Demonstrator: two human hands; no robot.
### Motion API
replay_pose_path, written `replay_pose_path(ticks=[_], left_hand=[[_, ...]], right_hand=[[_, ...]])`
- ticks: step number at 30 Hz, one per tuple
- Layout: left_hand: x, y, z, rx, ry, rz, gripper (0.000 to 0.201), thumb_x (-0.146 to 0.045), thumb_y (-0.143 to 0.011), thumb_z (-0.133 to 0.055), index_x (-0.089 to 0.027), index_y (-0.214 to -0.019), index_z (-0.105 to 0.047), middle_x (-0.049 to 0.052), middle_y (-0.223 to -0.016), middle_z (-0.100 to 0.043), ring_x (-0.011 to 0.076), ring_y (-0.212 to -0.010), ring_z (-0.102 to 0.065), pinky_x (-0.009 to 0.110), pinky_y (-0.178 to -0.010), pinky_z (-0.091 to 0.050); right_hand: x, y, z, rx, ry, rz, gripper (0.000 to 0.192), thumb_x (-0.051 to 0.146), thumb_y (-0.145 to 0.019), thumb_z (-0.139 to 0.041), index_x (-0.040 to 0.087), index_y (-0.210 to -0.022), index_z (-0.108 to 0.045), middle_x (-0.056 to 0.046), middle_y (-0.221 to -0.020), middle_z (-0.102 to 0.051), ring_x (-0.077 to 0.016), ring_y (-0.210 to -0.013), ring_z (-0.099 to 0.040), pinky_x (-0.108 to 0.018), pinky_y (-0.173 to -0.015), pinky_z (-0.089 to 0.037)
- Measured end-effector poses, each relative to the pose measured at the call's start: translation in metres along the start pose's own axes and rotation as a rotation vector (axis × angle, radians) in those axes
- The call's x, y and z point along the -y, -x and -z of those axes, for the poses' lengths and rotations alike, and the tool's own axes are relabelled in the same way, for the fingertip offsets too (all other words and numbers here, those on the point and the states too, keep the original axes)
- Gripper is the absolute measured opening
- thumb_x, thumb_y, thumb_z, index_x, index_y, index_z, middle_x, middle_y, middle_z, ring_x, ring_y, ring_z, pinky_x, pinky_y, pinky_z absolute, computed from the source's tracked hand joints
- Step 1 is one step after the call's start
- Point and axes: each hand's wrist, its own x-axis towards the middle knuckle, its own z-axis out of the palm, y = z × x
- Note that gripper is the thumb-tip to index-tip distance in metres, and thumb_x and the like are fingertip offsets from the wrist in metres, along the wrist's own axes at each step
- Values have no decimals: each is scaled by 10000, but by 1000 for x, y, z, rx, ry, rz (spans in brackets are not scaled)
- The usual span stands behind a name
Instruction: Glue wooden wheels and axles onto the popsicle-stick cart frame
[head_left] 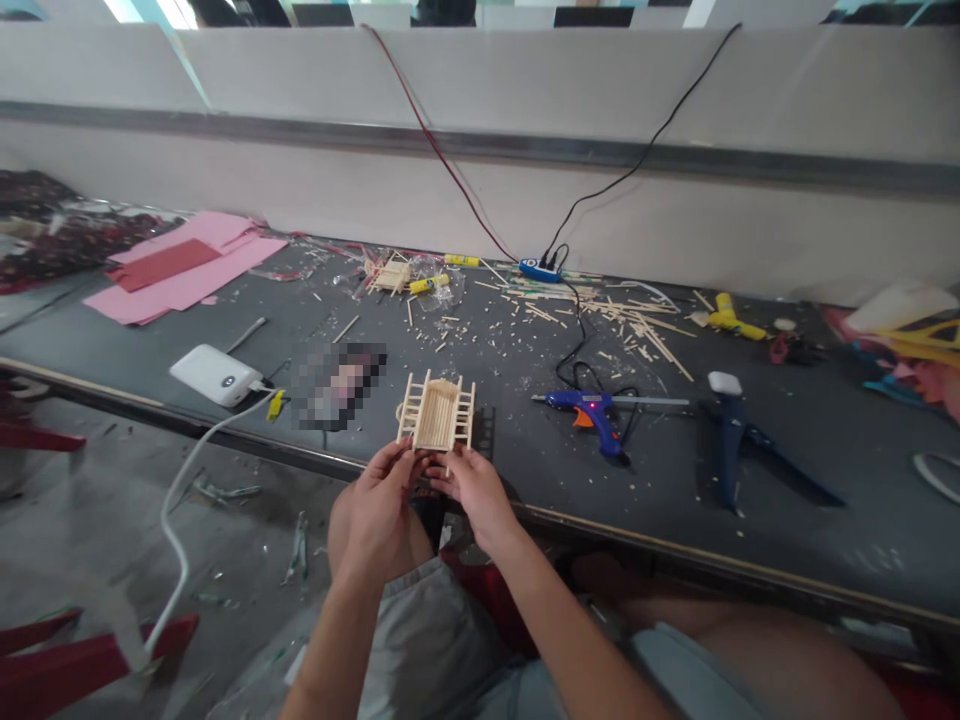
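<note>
Just left of the blue glue gun (592,412), at the workbench's (750,480) near edge, both hands (384,505) (474,492) pinch a small stick-built frame (436,412) by its lower edge; too hard a squeeze could crack glued joints.

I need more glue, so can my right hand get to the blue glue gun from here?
Probably yes: the glue gun lies just right of the right hand on open table, but both hands hold the stick model.

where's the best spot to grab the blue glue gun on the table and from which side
Grip the blue glue gun by its handle, which angles down-right toward the table's near edge. Come from the near side: the nozzle points left and the black cord trails off behind it.
</note>
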Motion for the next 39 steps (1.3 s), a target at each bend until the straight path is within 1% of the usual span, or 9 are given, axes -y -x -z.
replay_pose_path(ticks=[9, 11, 14, 17, 20, 23, 28, 34, 39], left_hand=[[-9, 22, -5, 46, -117, -61, 284, -260, -650, -714, -164, -906, -637, 50, -883, -678, 171, -785, -629, 262, -699, -501], [-10, 22, -4, 3, -192, -110, 260, -266, -662, -699, -168, -896, -643, 55, -888, -676, 181, -810, -621, 268, -728, -491], [-11, 14, -1, -150, -311, -259, 222, -228, -683, -670, -207, -902, -642, 39, -892, -663, 177, -859, -605, 257, -782, -465], [-10, -1, -1, -260, -403, -398, 394, -150, -630, -695, -243, -1002, -608, 34, -985, -631, 180, -949, -579, 256, -842, -433], [-5, -16, -5, -258, -533, -476, 653, -126, -539, -751, -241, -1144, -535, 63, -1134, -571, 220, -1088, -515, 302, -945, -364], [0, -28, -10, -226, -598, -469, 763, -144, -501, -773, -205, -1206, -487, 100, -1168, -553, 265, -1160, -462, 368, -1023, -269], [5, -37, -10, -222, -597, -403, 755, -191, -546, -766, -192, -1239, -468, 129, -1136, -589, 293, -1195, -433, 399, -1052, -196], [8, -42, -7, -227, -734, -458, 654, -264, -667, -694, -190, -1271, -454, 129, -1088, -629, 286, -1143, -485, 391, -1025, -240], [9, -43, -8, -234, -781, -507, 588, -273, -695, -669, -198, -1248, -482, 114, -1048, -651, 267, -1104, -520, 370, -1005, -278]], right_hand=[[1, 7, 9, 121, -48, 61, 244, 321, -702, -629, 176, -896, -605, -29, -817, -696, -158, -686, -634, -275, -628, -468], [3, 10, 11, 81, -58, 75, 237, 313, -686, -648, 164, -865, -601, -31, -781, -694, -159, -677, -636, -274, -618, -474], [11, 14, 15, 15, -50, 104, 234, 316, -670, -666, 160, -827, -595, -29, -758, -689, -156, -659, -636, -278, -612, -485], [25, 15, 21, -9, -18, 152, 224, 331, -687, -653, 164, -825, -596, -37, -783, -694, -161, -672, -640, -289, -625, -488], [44, 13, 29, -46, -2, 200, 217, 318, -687, -655, 164, -829, -599, -43, -781, -698, -167, -680, -645, -294, -631, -489], [59, 9, 37, -83, -9, 239, 203, 285, -672, -668, 161, -817, -600, -46, -765, -699, -168, -676, -648, -298, -639, -497], [69, 3, 51, -142, 7, 265, 154, 249, -692, -653, 160, -804, -596, -48, -759, -699, -164, -685, -652, -298, -645, -513], [77, -13, 54, -179, 61, 265, 91, 215, -714, -617, 160, -776, -580, -52, -760, -697, -153, -666, -650, -286, -630, -526], [87, -35, 47, -171, 108, 242, 20, 171, -737, -573, 152, -733, -574, -55, -711, -692, -143, -623, -644, -265, -592, -527]])
